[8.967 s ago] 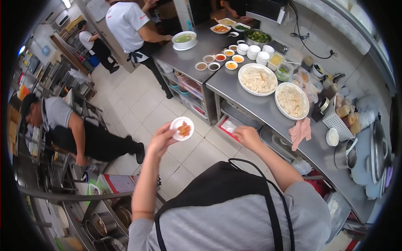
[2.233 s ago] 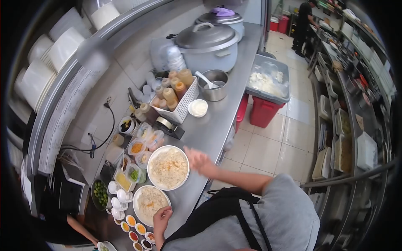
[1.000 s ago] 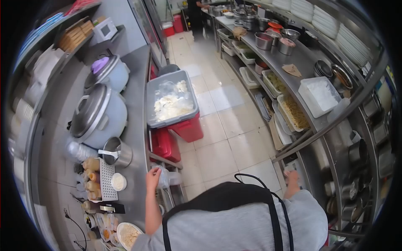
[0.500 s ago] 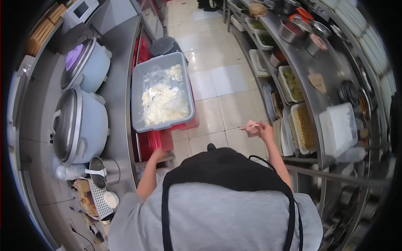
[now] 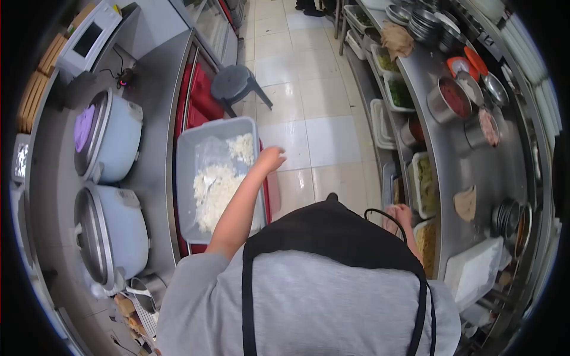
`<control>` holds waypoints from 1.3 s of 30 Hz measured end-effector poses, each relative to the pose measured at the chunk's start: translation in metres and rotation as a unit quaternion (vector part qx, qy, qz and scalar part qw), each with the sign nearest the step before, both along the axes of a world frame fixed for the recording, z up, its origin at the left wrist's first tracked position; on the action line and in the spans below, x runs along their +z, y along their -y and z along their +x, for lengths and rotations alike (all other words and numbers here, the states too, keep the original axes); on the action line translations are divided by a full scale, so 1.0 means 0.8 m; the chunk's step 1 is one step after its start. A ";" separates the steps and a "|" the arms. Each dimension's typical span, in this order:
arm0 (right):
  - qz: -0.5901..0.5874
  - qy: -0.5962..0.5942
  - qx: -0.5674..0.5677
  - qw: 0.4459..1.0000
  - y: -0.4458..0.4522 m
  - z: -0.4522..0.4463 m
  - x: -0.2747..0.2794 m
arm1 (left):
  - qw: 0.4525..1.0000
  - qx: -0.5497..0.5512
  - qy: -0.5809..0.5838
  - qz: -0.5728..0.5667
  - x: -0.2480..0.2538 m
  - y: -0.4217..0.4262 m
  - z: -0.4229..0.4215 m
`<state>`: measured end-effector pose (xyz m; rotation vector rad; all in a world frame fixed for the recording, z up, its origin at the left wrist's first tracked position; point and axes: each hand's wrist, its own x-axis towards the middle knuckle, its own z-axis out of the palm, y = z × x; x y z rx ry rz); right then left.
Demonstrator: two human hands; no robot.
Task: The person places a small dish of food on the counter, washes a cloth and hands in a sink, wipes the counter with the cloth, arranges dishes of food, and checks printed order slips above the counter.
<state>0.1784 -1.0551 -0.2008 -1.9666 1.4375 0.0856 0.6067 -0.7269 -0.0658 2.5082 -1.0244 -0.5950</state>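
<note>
My left hand is held out over the right rim of a grey plastic tub. Its fingers are loosely bent and slightly apart, with nothing visible in them. Inside the tub lies white rice, partly covered by clear plastic film; my forearm hides some of it. Low at my right side, my right hand is closed on a folded pinkish cloth, beside the shelves. An apron strap loop crosses in front of that hand.
A dark stool stands on the tiled floor ahead. Two large rice cookers line the left counter. Steel pots, bowls and a white lidded container sit on the right counter, with food trays on shelves below.
I have moved forward along the aisle, so the tub now sits closer on my left. My left hand has swung up and forward; my right hand has dropped back with the cloth.
</note>
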 end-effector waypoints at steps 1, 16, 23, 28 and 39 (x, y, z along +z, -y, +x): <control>0.001 0.013 0.017 1.000 0.028 0.047 0.007 | 0.998 0.025 0.016 0.047 -0.010 -0.005 0.019; -0.055 0.090 0.177 0.979 0.234 0.618 0.055 | 0.935 0.341 0.031 0.092 -0.055 -0.070 0.311; 0.003 0.039 0.045 0.998 0.284 0.567 0.061 | 0.969 0.227 0.081 -0.050 0.049 0.206 0.607; 0.198 -0.027 -0.183 0.963 0.355 0.588 -0.026 | 0.970 0.197 0.082 -0.119 -0.018 0.327 0.792; 0.032 0.013 0.175 0.984 0.661 1.265 -0.066 | 0.865 0.387 -0.239 0.209 -0.168 0.157 0.886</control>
